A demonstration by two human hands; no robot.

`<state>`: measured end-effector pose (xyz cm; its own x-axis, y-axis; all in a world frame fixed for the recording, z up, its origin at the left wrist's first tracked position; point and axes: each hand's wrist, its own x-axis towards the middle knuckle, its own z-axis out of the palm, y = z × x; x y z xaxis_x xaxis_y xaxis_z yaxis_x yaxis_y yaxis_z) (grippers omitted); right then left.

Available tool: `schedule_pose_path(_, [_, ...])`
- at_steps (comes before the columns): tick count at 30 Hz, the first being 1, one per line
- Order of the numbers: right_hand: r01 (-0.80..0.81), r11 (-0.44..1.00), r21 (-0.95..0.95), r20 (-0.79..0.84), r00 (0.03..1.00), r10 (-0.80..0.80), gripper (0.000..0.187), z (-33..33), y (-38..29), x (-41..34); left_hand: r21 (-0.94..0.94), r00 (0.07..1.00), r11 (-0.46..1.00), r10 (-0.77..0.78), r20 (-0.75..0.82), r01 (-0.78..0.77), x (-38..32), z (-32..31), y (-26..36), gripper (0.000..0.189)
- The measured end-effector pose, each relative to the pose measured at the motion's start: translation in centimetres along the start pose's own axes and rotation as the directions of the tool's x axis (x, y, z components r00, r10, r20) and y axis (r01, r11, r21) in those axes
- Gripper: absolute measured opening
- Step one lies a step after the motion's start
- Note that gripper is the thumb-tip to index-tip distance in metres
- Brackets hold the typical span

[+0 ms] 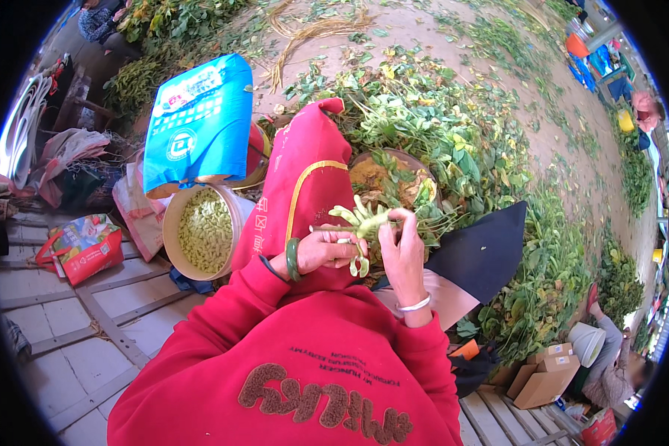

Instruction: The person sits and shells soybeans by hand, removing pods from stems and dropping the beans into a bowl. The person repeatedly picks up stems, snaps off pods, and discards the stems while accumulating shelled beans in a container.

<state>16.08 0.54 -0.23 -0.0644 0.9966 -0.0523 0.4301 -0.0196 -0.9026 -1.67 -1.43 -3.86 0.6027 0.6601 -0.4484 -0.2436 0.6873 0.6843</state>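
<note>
My left hand, with a green bangle at the wrist, grips a bean stalk whose cut end points left. Loose green pods hang below its fingertips. My right hand, with a silver-coloured bracelet, pinches at the cluster of green pods on the stalk with thumb and forefinger. Both hands are close together over my lap. To the left, a pale plastic bucket holds many picked pods. A red cloth covers my leg beside it.
A blue printed sack stands beyond the bucket. Leafy bean plants are heaped ahead and to the right, around a round basin. A red shopping bag lies left. Cardboard boxes and a seated person are at right.
</note>
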Motion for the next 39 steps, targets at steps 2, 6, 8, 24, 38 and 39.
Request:
schedule_pose_path(2, [0.047, 0.982, -0.180, 0.010, 0.999, -0.046, 0.019, 0.0, 0.7, 0.9, 0.241, 0.992, 0.964, 0.098, 0.082, -0.116, -0.3, 0.5, 0.9, 0.017])
schedule_pose_path(6, [0.113, 0.993, 0.044, 0.025, 0.993, -0.114, 0.018, 0.1, 1.7, 1.8, 0.229, 0.990, 0.965, 0.111, 0.088, -0.128, -0.9, 0.3, 2.5, 0.020])
schedule_pose_path(8, [0.059, 0.979, 0.194, -0.024, 0.998, -0.055, 0.013, -0.5, 1.2, 1.6, 0.021, 0.979, 0.984, 0.176, 0.103, -0.179, -0.8, -0.6, 2.7, 0.024])
schedule_pose_path(24, [-0.147, 0.977, 0.155, 0.343, 0.935, 0.087, 0.018, 1.1, 1.8, -3.0, -0.014, 0.954, 0.981, 0.187, -0.234, -0.196, 1.9, 1.3, -1.1, 0.020])
schedule_pose_path(38, [-0.548, 0.705, 0.450, 0.642, 0.747, 0.170, 0.012, 0.6, 2.2, -2.7, -0.074, 0.998, 0.996, 0.051, -0.034, -0.053, -0.1, -0.2, -0.5, 0.018])
schedule_pose_path(39, [-0.310, 0.873, 0.376, 0.513, 0.854, 0.083, 0.012, 1.4, 2.8, -3.0, -0.036, 0.994, 0.998, 0.047, -0.098, -0.051, 0.1, 0.3, -0.8, 0.017])
